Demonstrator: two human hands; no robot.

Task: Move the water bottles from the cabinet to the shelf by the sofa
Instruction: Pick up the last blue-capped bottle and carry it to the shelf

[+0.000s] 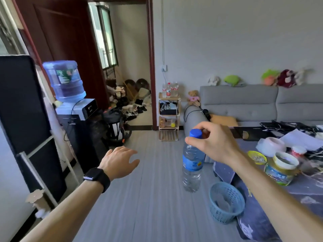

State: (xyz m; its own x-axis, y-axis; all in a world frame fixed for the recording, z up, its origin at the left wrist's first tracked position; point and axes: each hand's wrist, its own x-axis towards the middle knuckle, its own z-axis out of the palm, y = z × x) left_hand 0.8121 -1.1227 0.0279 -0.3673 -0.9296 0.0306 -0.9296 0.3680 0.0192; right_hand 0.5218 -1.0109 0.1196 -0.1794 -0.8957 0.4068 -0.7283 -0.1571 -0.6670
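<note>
Right hand [215,142]: fingertips and thumb pinch the blue cap and neck of a water bottle [192,165], which hangs upright over the floor in front of the sofa's [244,103] left end.
Left hand: the left hand [118,161] is open with fingers loosely spread, holds nothing, and reaches forward well to the left of the sofa; a black watch [97,177] is on its wrist.
Shelf [169,117]: small and wooden, it stands just beside the sofa's left arm.
Shelf top: several clear bottles [170,89] stand upright there.
Surface [272,194]: low and cluttered, in front of the sofa.
</note>
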